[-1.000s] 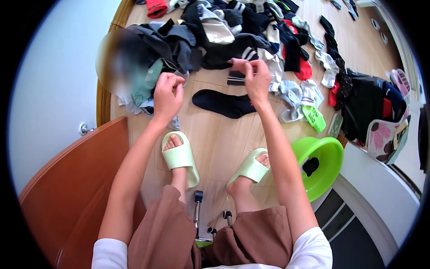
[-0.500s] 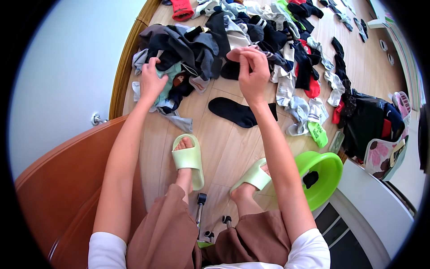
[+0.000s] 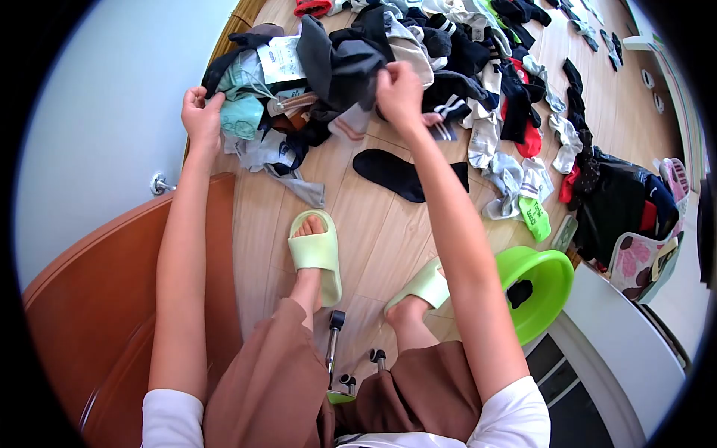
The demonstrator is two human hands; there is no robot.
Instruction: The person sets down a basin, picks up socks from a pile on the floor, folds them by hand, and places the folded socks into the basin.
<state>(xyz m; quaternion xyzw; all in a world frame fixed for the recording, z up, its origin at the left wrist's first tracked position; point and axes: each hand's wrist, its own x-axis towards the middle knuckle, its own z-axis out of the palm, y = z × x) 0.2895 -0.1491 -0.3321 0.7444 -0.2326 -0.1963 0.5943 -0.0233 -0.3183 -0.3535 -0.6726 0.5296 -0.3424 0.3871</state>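
Observation:
At the left of the sock pile, my left hand [image 3: 202,119] is closed at the edge of a dark cloth [image 3: 221,69], beside a crumpled mint-green cloth [image 3: 241,116]. My right hand [image 3: 401,95] has its fingers curled at the edge of a dark grey cloth [image 3: 340,67] in the pile; part of its grip is hidden. A navy sock with white stripes [image 3: 452,110] lies just right of that wrist. Between the hands, a white label [image 3: 281,60] shows on the heap. Nearer me, a single black sock [image 3: 388,173] lies flat on the floor.
Many more socks spread toward the back and right, among them a green-toed one [image 3: 535,218]. A bright green basin [image 3: 553,287] with a black item inside stands at lower right. Beside it sits a flowered bag [image 3: 631,257]. An orange-brown wooden panel [image 3: 112,291] borders the left.
My left hand has moved left and slightly down, spreading the pile and exposing the white label. My right hand has shifted left to the dark grey cloth; the pinkish item at its fingertips no longer shows there.

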